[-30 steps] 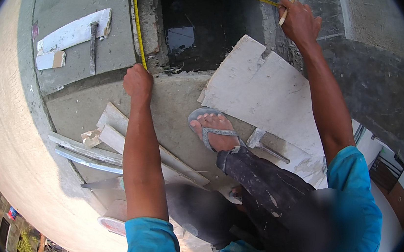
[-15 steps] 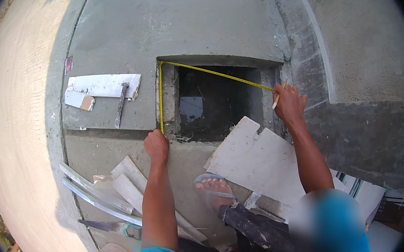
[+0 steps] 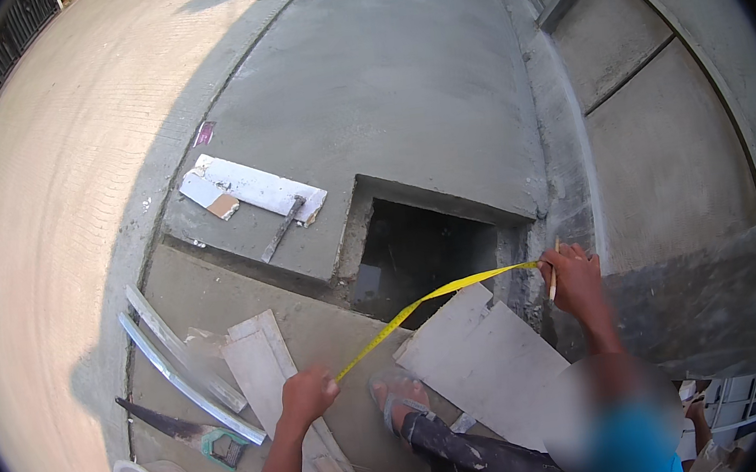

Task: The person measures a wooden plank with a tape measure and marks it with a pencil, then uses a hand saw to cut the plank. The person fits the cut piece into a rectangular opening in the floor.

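Gray concrete is spread across the top and middle of the frame, and pale sunlit ground is seen at the left. Near the middle, a dark square hole is set in the concrete. A yellow measuring tape is stretched, with a bend, from the lower middle to right of the middle. Its left part is gripped by the left hand, which is curled up tight. Its right end is pinched by the right hand, where a thin stick is held too. Below the tape, a big pale board is seen beside a sandaled foot. At the lower left, a saw and shiny metal strips are laid down.
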{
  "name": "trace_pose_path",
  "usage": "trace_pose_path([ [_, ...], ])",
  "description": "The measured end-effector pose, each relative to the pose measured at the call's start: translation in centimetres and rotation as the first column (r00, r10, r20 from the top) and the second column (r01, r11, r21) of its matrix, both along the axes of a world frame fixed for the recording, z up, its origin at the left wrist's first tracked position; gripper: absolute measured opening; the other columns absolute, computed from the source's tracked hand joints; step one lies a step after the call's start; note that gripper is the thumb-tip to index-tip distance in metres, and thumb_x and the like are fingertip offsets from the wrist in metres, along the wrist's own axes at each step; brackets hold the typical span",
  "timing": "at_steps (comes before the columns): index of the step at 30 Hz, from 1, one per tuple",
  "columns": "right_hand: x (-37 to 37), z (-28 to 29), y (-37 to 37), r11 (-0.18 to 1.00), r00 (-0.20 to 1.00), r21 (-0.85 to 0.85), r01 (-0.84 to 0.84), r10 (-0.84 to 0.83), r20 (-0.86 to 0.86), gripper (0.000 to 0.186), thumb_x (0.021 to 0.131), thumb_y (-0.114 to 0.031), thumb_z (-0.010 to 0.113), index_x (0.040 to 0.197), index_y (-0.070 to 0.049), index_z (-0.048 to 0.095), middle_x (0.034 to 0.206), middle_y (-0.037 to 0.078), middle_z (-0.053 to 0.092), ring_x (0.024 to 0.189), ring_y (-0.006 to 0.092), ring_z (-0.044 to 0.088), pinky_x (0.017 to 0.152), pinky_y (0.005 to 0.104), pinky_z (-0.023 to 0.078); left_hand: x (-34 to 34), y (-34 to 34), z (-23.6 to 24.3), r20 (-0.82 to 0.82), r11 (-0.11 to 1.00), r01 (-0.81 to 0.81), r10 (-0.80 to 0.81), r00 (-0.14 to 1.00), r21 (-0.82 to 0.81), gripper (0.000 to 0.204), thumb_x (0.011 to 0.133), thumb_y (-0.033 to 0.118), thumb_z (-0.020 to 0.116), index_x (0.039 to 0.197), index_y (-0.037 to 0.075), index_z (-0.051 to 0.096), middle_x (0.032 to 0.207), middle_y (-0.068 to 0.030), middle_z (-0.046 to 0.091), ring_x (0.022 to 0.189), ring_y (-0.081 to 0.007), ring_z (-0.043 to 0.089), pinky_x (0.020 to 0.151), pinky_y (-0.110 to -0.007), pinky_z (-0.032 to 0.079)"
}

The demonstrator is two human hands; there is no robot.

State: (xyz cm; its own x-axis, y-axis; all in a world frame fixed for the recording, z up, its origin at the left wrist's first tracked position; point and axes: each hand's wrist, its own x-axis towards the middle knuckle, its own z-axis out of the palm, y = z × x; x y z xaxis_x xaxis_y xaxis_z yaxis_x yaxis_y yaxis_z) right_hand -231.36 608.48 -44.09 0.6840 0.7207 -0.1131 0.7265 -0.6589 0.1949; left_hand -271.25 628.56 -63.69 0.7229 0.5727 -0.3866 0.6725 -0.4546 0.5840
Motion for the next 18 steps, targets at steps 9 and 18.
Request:
trace_pose_path([
  [9, -12.0, -2.6, 12.7, 0.746, 0.706, -0.005, -0.666, 0.628, -0.328, 0.008, 0.090, -0.026, 0.064, 0.094, -0.020, 0.066, 0.092, 0.001, 0.063, 0.099, 0.0198, 0.059, 0.077, 0.0460, 0.039, -25.3, -8.4, 5.5, 0.180, 0.942, -0.334, 0.333, 0.926, -0.023, 0.015, 0.069, 0.003, 0.073, 0.082, 0.006, 0.066, 0.076, -0.0091, 0.064, 0.067, -0.0241, 0.065, 0.064, -0.033, 0.054],
  [18, -24.5, -4.4, 17.8, 0.360, 0.321, 0.018, -0.933, 0.852, -0.414, 0.011, 0.089, -0.027, 0.063, 0.099, -0.023, 0.067, 0.097, 0.004, 0.065, 0.107, 0.0227, 0.059, 0.086, 0.0548, 0.040, -35.4, -25.0, 5.3, 0.368, 0.635, -0.771, 0.726, 0.581, -0.035, 0.011, 0.073, -0.007, 0.064, 0.079, 0.002, 0.061, 0.081, -0.0097, 0.057, 0.068, -0.0192, 0.060, 0.061, -0.029, 0.050],
])
